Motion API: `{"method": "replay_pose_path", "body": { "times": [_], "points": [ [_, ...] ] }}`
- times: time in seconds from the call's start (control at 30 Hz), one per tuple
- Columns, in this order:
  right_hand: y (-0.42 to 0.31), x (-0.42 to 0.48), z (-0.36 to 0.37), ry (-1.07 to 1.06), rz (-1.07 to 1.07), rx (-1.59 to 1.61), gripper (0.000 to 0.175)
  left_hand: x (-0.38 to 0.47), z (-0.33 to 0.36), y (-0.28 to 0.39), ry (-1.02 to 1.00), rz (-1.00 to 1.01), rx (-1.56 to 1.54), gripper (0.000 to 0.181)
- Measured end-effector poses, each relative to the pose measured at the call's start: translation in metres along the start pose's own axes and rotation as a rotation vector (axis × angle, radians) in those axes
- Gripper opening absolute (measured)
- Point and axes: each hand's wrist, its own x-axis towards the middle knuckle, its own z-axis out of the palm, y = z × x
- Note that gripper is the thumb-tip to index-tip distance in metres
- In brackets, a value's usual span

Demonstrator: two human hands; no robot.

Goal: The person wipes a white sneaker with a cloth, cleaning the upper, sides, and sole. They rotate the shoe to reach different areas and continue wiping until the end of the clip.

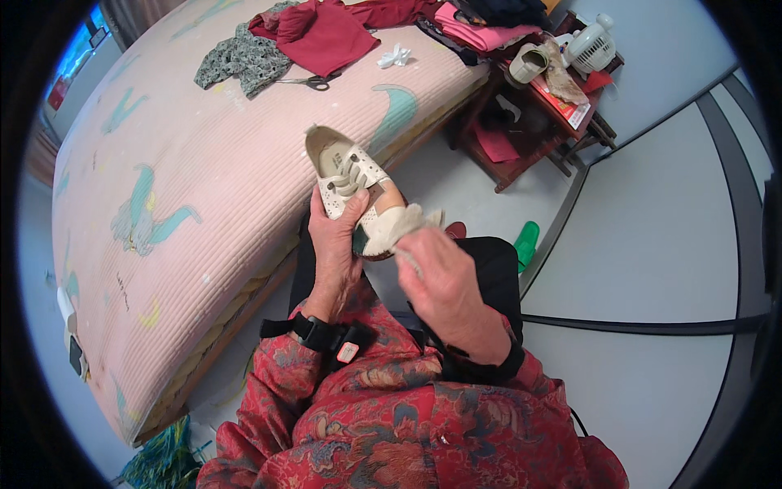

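Note:
My left hand (335, 232) holds a cream lace-up shoe (351, 174) by its side, thumb over the lower laces. The shoe tilts with its heel away from me and its toe towards me. Small cut-out holes dot its upper, and tan and dark green patches show near the toe. In my right hand (437, 269) is a bunched off-white cloth (410, 225), pressed against the toe; the fist hides part of the cloth. Both hands are above my lap, beside the bed.
On the pink quilted bed (244, 177) lie scissors (314, 82), a crumpled white tissue (395, 56) and folded clothes (330, 36). A dark red wooden stand (531, 128) carries another shoe (526, 64) and a white fan (591, 49). A green slipper (526, 244) rests by the sliding door (635, 226).

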Motion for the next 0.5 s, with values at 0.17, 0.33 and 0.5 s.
{"method": "replay_pose_path", "body": {
  "times": [0.17, 0.33, 0.5],
  "points": [
    [0.006, 0.000, 0.000, 0.040, 0.080, -0.072, 0.021, 0.000, 0.001, -0.003, 0.017, -0.009, -0.059, 0.054],
    [0.015, 0.009, 0.000, 0.099, 0.071, -0.095, 0.023, -0.002, 0.001, 0.000, -0.009, -0.038, -0.086, 0.052],
    [-0.009, -0.005, 0.011, -0.033, -0.035, -0.044, 0.029, -0.001, 0.003, 0.004, 0.020, -0.061, -0.065, 0.047]
  ]
}}
